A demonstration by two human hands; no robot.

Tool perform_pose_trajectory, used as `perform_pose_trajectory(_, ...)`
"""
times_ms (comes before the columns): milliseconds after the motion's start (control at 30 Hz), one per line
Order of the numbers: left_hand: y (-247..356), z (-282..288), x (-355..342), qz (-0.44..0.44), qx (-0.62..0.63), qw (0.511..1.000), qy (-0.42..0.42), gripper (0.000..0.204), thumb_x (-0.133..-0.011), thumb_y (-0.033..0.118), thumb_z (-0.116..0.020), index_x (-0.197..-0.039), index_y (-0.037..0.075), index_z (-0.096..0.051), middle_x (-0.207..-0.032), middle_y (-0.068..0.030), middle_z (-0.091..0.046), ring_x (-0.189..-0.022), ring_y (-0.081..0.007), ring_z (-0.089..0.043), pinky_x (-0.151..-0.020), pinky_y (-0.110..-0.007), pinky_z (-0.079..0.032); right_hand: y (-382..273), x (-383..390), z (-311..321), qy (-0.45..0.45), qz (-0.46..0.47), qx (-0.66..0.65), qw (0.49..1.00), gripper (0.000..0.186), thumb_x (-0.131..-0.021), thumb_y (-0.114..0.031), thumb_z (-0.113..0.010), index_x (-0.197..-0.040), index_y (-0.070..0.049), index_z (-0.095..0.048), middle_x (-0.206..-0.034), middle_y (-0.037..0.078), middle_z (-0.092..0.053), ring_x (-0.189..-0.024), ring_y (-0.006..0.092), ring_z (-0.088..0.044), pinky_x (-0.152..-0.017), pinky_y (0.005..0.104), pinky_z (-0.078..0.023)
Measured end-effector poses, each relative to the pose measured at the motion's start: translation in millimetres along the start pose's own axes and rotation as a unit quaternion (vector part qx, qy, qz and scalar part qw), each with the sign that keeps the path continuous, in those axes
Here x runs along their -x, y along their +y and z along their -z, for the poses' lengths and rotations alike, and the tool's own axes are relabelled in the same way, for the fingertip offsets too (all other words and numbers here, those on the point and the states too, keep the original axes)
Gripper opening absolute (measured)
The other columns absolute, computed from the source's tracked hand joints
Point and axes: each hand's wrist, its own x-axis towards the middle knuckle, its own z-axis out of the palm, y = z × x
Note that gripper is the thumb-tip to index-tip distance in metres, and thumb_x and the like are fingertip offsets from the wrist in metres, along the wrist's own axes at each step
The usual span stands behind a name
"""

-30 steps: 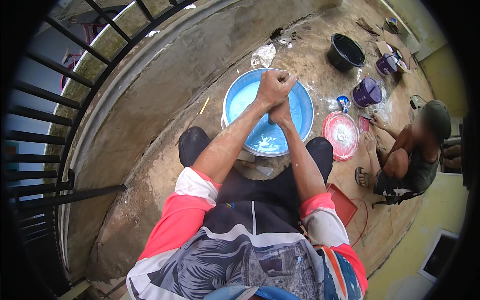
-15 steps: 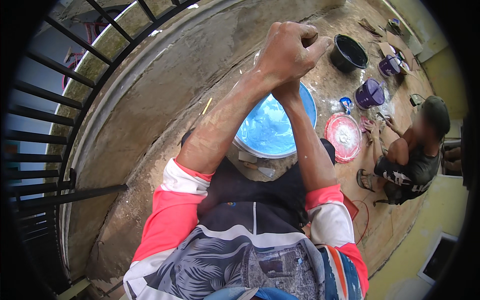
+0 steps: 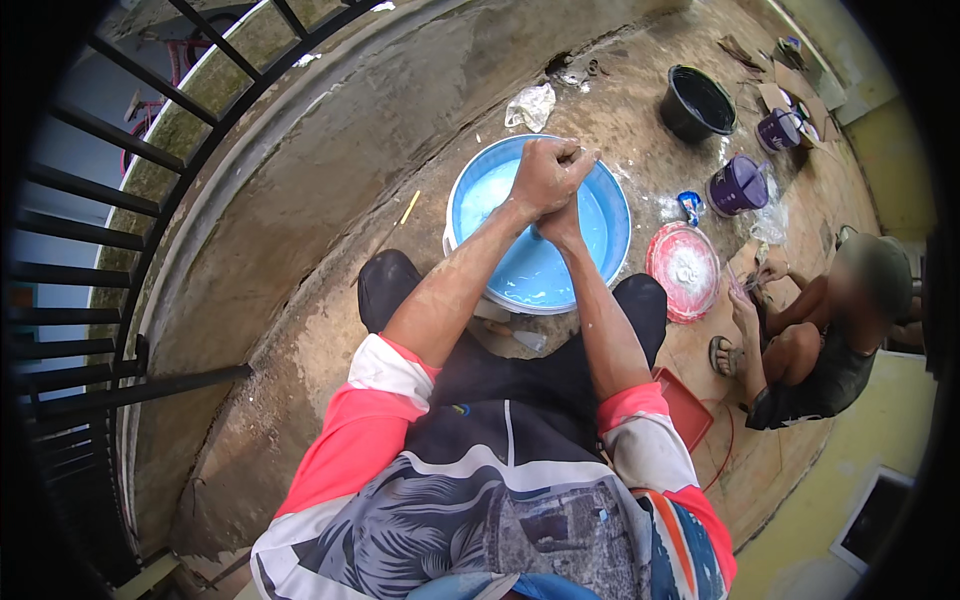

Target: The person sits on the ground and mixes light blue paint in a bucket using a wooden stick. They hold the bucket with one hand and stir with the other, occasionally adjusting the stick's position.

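Observation:
Both my hands are closed, one stacked over the other, above a round bucket [image 3: 622,235] of light blue paint [image 3: 528,268]. My left hand [image 3: 550,175] is the upper fist, its thumb side toward the right. Just beneath it, my right hand [image 3: 562,222] is partly covered. Whatever they grip is hidden by the fists and wrists. The bucket stands on the ground between my knees, and the paint's surface looks wet and glossy. A putty knife [image 3: 528,340] lies by the bucket's near side.
Right of the bucket lie a red lid [image 3: 684,272] with white powder and a red tray [image 3: 684,408]. Beyond are a black bucket [image 3: 697,104] and purple pails [image 3: 738,186]. A co-worker [image 3: 835,330] crouches at right. A crumpled white bag [image 3: 531,107] lies behind the bucket.
My stacked fists have come down and nearer, from past the bucket's far rim to over the paint. The far rim and the crumpled bag now show. The co-worker has leaned forward.

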Motion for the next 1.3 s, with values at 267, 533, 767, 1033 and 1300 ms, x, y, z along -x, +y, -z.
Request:
perform_pose_trajectory(267, 88, 28, -49, -0.019, -0.038, 0.999, 0.009, 0.041, -0.086, 0.026, -0.07, -0.057, 0.0, -0.058, -0.048, -0.003, -0.049, -0.051, -0.008, -0.044, -0.049, -0.032, -0.037, -114, -45, 29, -0.068, -0.124, -0.167, 0.976, 0.008, -0.079, 0.002, -0.059, -0.086, 0.004, -0.061, -0.069, 0.009, -0.064, -0.063, 0.0142, -0.064, -0.051, 0.0308, -0.048)
perform_pose_trajectory(533, 176, 55, -64, -0.115, 0.001, 0.993, 0.022, 0.039, -0.09, 0.022, -0.067, -0.062, -0.003, -0.057, -0.05, -0.0065, -0.048, -0.052, -0.0082, -0.042, -0.048, -0.033, -0.036, -177, -76, 33, -0.041, 0.026, -0.046, 0.998, 0.034, -0.093, -0.009, -0.066, -0.123, 0.001, -0.054, -0.114, 0.009, -0.059, -0.108, 0.0167, -0.057, -0.087, 0.0334, -0.049)
perform_pose_trajectory(767, 83, 36, -36, -0.162, -0.02, 0.986, 0.022, 0.04, -0.088, 0.024, -0.074, -0.061, -0.002, -0.058, -0.049, -0.0044, -0.044, -0.051, -0.0076, -0.036, -0.046, -0.031, -0.032, -62, -62, 8, -0.021, 0.14, -0.034, 0.989, 0.045, -0.082, -0.007, -0.074, -0.12, 0.003, -0.052, -0.116, 0.015, -0.058, -0.109, 0.0232, -0.057, -0.09, 0.0361, -0.049)
perform_pose_trajectory(1033, -6, 12, 11, -0.014, -0.005, 1.0, 0.02, 0.04, -0.086, 0.024, -0.073, -0.059, -0.001, -0.059, -0.048, -0.0036, -0.047, -0.05, -0.0073, -0.037, -0.046, -0.032, -0.032, 12, -3, -8, -0.047, 0.026, 0.004, 0.999, 0.035, -0.08, -0.005, -0.07, -0.112, 0.003, -0.058, -0.102, 0.019, -0.068, -0.101, 0.0297, -0.067, -0.082, 0.0397, -0.052)
perform_pose_trajectory(1300, 38, 30, -23, 0.03, 0.012, 0.999, 0.039, 0.039, -0.089, 0.026, -0.069, -0.062, -0.002, -0.064, -0.051, -0.0044, -0.057, -0.047, -0.0082, -0.05, -0.046, -0.029, -0.041, -57, -30, 7, -0.128, -0.128, -0.003, 0.983, 0.027, -0.083, -0.009, -0.06, -0.104, 0.008, -0.061, -0.091, 0.025, -0.071, -0.093, 0.0343, -0.071, -0.075, 0.0415, -0.053)
